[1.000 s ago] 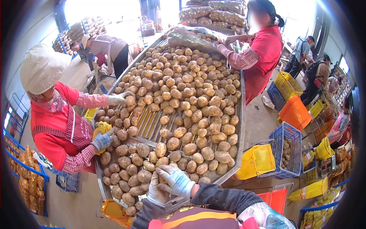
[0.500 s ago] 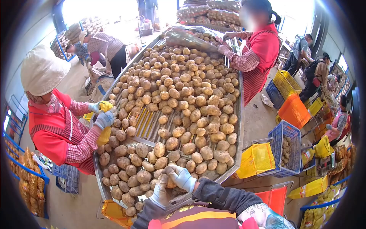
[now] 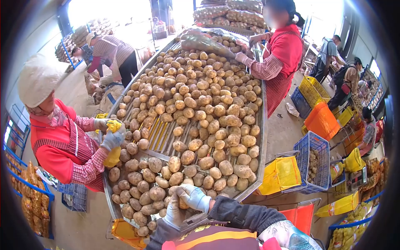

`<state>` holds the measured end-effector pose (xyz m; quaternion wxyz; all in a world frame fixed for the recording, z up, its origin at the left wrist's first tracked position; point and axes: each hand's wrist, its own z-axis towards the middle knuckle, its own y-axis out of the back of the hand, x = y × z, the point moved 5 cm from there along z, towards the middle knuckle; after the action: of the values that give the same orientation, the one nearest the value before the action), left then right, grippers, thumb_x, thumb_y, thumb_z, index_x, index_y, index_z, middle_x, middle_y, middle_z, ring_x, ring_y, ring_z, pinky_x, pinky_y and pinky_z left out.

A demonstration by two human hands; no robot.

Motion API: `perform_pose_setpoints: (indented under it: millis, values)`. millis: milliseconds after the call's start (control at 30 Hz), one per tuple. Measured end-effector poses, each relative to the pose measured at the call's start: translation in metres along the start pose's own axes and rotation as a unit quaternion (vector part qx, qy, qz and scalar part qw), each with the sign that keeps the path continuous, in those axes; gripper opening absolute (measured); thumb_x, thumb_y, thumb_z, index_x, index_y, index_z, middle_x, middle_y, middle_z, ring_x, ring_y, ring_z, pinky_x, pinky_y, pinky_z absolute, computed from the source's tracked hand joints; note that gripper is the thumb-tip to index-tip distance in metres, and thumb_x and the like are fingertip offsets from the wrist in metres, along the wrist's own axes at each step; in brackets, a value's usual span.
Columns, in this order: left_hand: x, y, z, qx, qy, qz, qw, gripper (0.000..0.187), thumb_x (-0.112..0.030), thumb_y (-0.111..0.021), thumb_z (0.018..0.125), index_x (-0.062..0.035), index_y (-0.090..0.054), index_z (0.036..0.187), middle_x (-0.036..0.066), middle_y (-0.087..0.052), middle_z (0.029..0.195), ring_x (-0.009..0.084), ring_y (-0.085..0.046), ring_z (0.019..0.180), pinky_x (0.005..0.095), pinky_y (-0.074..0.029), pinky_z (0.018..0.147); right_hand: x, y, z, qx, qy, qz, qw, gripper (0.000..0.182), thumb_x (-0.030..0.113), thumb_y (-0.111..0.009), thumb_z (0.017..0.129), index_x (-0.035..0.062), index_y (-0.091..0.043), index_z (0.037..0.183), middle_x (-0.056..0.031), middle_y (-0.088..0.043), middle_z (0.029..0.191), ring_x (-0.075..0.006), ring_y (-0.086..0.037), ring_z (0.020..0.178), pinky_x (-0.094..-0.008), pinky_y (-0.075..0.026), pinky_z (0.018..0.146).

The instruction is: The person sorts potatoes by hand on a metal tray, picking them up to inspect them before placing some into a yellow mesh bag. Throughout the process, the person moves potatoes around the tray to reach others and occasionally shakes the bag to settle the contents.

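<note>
Potatoes [image 3: 196, 104] cover a slatted metal sorting table [image 3: 160, 137] in front of me. My left hand [image 3: 174, 212] and my right hand [image 3: 195, 197], both in light blue and white gloves, meet at the table's near edge. Their fingers are closed and touch each other above the nearest potatoes. A bit of a potato shows between the hands, but which hand grips it cannot be made out. A co-worker [image 3: 62, 133] at the left holds a yellow mesh bag [image 3: 112, 157]. Another person [image 3: 279, 62] stands at the far right side with gloved hands by a filled bag [image 3: 206, 43].
On the right stand a blue crate [image 3: 312, 162] with potatoes, a yellow bag [image 3: 281, 175], an orange bag [image 3: 321, 121] and a yellow crate [image 3: 313, 91]. Filled sacks [image 3: 33, 200] are at the lower left. More people work in the background on both sides.
My hands have shifted slightly left and remain together. The left co-worker's hands and yellow bag have moved a little. The person at the far right side has changed hand position at the filled bag.
</note>
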<state>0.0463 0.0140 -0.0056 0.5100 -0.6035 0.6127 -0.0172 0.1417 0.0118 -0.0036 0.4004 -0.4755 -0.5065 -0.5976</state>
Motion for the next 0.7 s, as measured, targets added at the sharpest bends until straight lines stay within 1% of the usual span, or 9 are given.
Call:
perform_pose_setpoints:
  millis: [33, 100, 167, 300, 400, 467, 567, 633, 700]
  values:
    - [0.001, -0.001, -0.001, -0.001, 0.012, 0.001, 1.000, 0.063, -0.065, -0.052, 0.084, -0.0150, -0.051, 0.122, 0.003, -0.061, 0.105, 0.0172, -0.060, 0.088, 0.0300, -0.050, 0.067, 0.007, 0.002, -0.001, 0.000, 0.000, 0.000, 1.000, 0.036, 0.034, -0.046, 0.099, 0.0029, -0.063, 0.107, -0.0112, -0.066, 0.095, -0.0167, -0.059, 0.091, -0.0306, -0.047, 0.082]
    - [0.002, 0.003, 0.000, -0.003, 0.023, 0.001, 1.000, 0.064, -0.067, -0.052, 0.083, -0.0154, -0.051, 0.122, 0.003, -0.061, 0.106, 0.0178, -0.060, 0.089, 0.0304, -0.050, 0.069, 0.016, 0.009, -0.004, -0.037, -0.068, 0.026, 0.997, 0.035, 0.033, -0.048, 0.098, 0.0022, -0.064, 0.102, -0.0082, -0.065, 0.088, -0.0147, -0.058, 0.083, -0.0301, -0.047, 0.077]
    - [0.008, 0.013, 0.004, 0.032, 0.058, -0.003, 0.998, 0.064, -0.061, -0.049, 0.088, -0.0139, -0.044, 0.131, 0.006, -0.055, 0.123, 0.0239, -0.055, 0.112, 0.0432, -0.049, 0.092, 0.010, 0.009, -0.002, -0.038, -0.064, 0.035, 0.997, 0.034, 0.033, -0.049, 0.098, 0.0019, -0.064, 0.100, -0.0067, -0.064, 0.085, -0.0136, -0.057, 0.081, -0.0300, -0.047, 0.075]
    - [0.016, 0.019, 0.009, 0.025, 0.069, -0.012, 0.997, 0.065, -0.062, -0.048, 0.088, -0.0144, -0.044, 0.132, 0.007, -0.055, 0.123, 0.0251, -0.056, 0.110, 0.0443, -0.050, 0.090, 0.017, 0.012, -0.003, -0.032, -0.091, 0.084, 0.992, 0.035, 0.033, -0.049, 0.097, 0.0018, -0.063, 0.096, -0.0039, -0.062, 0.081, -0.0116, -0.054, 0.078, -0.0295, -0.047, 0.072]
    - [0.015, 0.009, 0.005, 0.053, 0.082, -0.020, 0.995, 0.067, -0.064, -0.047, 0.087, -0.0149, -0.043, 0.132, 0.009, -0.055, 0.123, 0.0274, -0.057, 0.109, 0.0464, -0.050, 0.089, 0.011, 0.009, -0.003, -0.023, -0.102, 0.076, 0.992, 0.036, 0.035, -0.048, 0.098, 0.0018, -0.062, 0.096, -0.0042, -0.062, 0.082, -0.0118, -0.054, 0.079, -0.0295, -0.047, 0.073]
    - [0.015, 0.002, 0.001, 0.064, 0.103, -0.039, 0.992, 0.073, -0.069, -0.052, 0.081, -0.0148, -0.045, 0.129, 0.006, -0.055, 0.118, 0.0222, -0.056, 0.107, 0.0382, -0.047, 0.090, 0.009, 0.008, -0.002, -0.021, -0.104, 0.067, 0.992, 0.037, 0.035, -0.047, 0.098, 0.0018, -0.062, 0.097, -0.0046, -0.062, 0.083, -0.0120, -0.054, 0.080, -0.0295, -0.047, 0.073]
    - [0.015, 0.004, 0.002, 0.070, 0.096, -0.054, 0.992, 0.072, -0.067, -0.052, 0.082, -0.0141, -0.045, 0.130, 0.007, -0.055, 0.121, 0.0234, -0.055, 0.109, 0.0403, -0.046, 0.093, 0.007, 0.007, -0.001, -0.019, -0.104, 0.064, 0.992, 0.036, 0.035, -0.048, 0.097, 0.0019, -0.061, 0.098, -0.0050, -0.062, 0.084, -0.0120, -0.054, 0.081, -0.0293, -0.047, 0.074]
    - [0.012, 0.004, 0.000, 0.070, 0.093, -0.046, 0.992, 0.072, -0.067, -0.052, 0.082, -0.0141, -0.045, 0.130, 0.007, -0.054, 0.121, 0.0234, -0.055, 0.109, 0.0405, -0.046, 0.093, 0.008, 0.007, -0.001, -0.004, -0.110, 0.045, 0.993, 0.040, 0.039, -0.046, 0.097, 0.0030, -0.063, 0.102, -0.0123, -0.065, 0.094, -0.0208, -0.062, 0.089, -0.0325, -0.047, 0.080]
    - [0.011, 0.005, -0.001, 0.068, 0.090, -0.038, 0.993, 0.072, -0.067, -0.052, 0.082, -0.0141, -0.045, 0.130, 0.007, -0.054, 0.121, 0.0233, -0.055, 0.109, 0.0408, -0.046, 0.094, 0.008, 0.005, -0.001, -0.006, -0.105, 0.046, 0.993, 0.040, 0.039, -0.046, 0.097, 0.0032, -0.063, 0.103, -0.0122, -0.065, 0.094, -0.0201, -0.061, 0.089, -0.0325, -0.047, 0.080]
